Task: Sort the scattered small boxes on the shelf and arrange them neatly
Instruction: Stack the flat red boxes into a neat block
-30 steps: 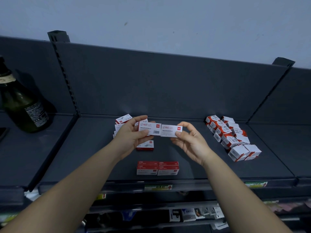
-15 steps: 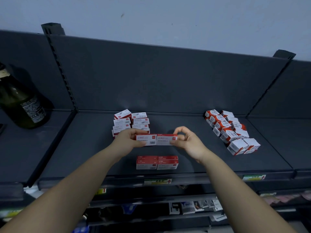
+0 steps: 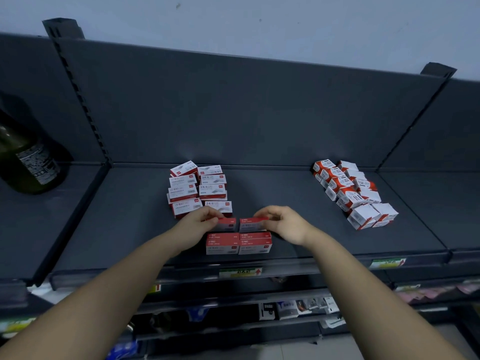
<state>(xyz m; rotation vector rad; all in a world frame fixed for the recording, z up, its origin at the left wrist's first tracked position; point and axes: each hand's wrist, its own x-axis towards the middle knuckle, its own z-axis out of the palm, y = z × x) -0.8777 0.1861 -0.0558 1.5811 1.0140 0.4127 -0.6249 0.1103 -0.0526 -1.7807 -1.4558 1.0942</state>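
Shelf (image 3: 130, 229): dark grey deck, grey back panel.
Front stack (image 3: 239, 244): flat red-and-white boxes, squared up two wide.
Left hand (image 3: 200, 222): pinching left box (image 3: 230, 224), just behind the front stack.
Right hand (image 3: 283, 223): fingers curled round right box (image 3: 250, 222), just behind it too, with a small gap between the pair.
Loose piles: white-topped pile (image 3: 198, 188) farther behind the front stack; jumbled cluster (image 3: 353, 193) well right.

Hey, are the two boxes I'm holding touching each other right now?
Apart. Head view: a narrow dark gap separates the left box, pinched by the left hand, from the right box, pinched by the right hand.
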